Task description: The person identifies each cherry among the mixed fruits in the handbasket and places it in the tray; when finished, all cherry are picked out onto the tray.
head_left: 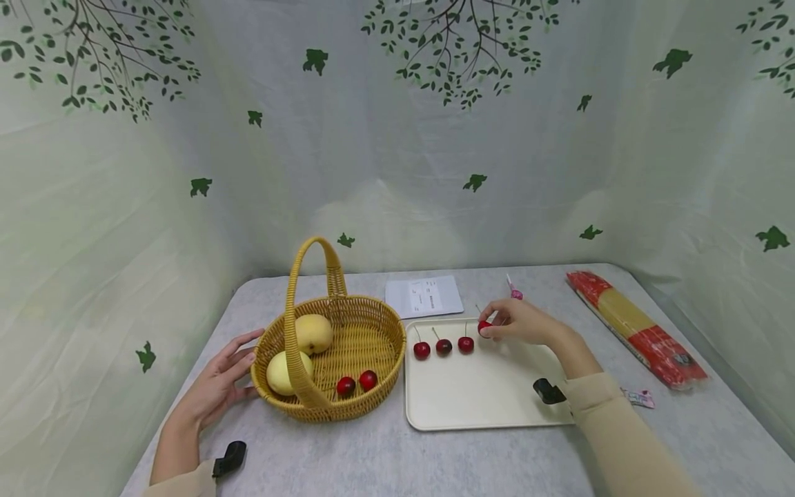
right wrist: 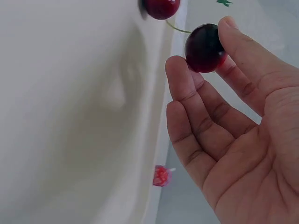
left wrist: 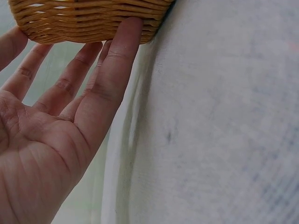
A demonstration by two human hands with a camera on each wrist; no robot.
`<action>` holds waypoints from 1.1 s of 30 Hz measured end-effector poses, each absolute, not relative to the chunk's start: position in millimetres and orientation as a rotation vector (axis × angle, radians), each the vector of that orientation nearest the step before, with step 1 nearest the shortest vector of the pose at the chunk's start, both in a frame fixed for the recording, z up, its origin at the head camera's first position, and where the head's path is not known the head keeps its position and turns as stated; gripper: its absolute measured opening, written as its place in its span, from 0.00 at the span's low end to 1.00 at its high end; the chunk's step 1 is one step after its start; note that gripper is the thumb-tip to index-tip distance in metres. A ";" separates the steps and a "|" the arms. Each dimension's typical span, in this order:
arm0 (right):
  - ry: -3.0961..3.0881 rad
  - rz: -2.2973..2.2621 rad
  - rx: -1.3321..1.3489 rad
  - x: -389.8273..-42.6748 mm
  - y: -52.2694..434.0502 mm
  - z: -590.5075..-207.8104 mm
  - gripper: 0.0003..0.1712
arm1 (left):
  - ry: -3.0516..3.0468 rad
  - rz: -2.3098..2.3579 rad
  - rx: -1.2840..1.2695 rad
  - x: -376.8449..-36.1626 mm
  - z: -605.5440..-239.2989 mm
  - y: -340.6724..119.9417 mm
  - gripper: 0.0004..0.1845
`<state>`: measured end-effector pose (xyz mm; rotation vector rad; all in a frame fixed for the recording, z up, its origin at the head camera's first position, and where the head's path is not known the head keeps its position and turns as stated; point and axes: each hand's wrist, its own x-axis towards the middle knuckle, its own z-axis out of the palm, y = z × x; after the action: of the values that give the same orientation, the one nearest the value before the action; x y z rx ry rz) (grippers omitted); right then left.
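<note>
My right hand (head_left: 518,323) pinches a dark red cherry (right wrist: 205,48) between thumb and fingers, over the back edge of the cream tray (head_left: 484,397). Left of it, three stemmed cherries (head_left: 444,347) lie in a row on the tray. My left hand (head_left: 220,378) touches the left side of a yellow wicker basket (head_left: 366,321); in the left wrist view its straight fingers (left wrist: 124,51) rest against the weave. Inside the basket are two pale yellow round fruits (head_left: 313,334) at the left and two more cherries (head_left: 368,379) near the front.
Behind the tray lies a white labelled packet (head_left: 424,296). A pink-wrapped lollipop (head_left: 515,293) is near the tray's back edge. A long red and yellow package (head_left: 636,328) lies at the right, with a small pink wrapped item (head_left: 640,398) by the right sleeve. The basket's tall handle (head_left: 290,310) arches upward.
</note>
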<state>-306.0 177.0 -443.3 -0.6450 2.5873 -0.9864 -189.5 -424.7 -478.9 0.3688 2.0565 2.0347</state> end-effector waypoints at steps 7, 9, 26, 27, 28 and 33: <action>2.630 -0.960 -0.567 -301.8 180.5 -456.2 0.15 | 2.075 2.029 0.350 -190.7 -478.7 -423.3 0.29; 2.628 -0.958 -0.555 -300.4 180.8 -457.7 0.14 | 2.087 2.022 0.340 -190.9 -478.3 -422.9 0.29; 2.626 -0.910 -0.640 -300.8 178.5 -465.8 0.14 | 2.078 2.021 0.347 -188.8 -479.0 -423.8 0.29; 2.625 -0.913 -0.646 -301.2 178.6 -466.3 0.14 | 2.077 2.023 0.348 -188.9 -478.9 -423.7 0.29; 2.623 -0.917 -0.652 -301.6 178.5 -466.7 0.14 | 2.076 2.023 0.350 -188.9 -478.8 -423.6 0.29; 2.609 -0.937 -0.655 -302.3 178.6 -467.7 0.15 | 2.078 2.024 0.356 -189.2 -478.0 -423.1 0.29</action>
<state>-302.3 178.6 -467.7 -0.6548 2.6093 -0.9366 -189.2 -423.1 -478.0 0.3559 2.0778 2.0242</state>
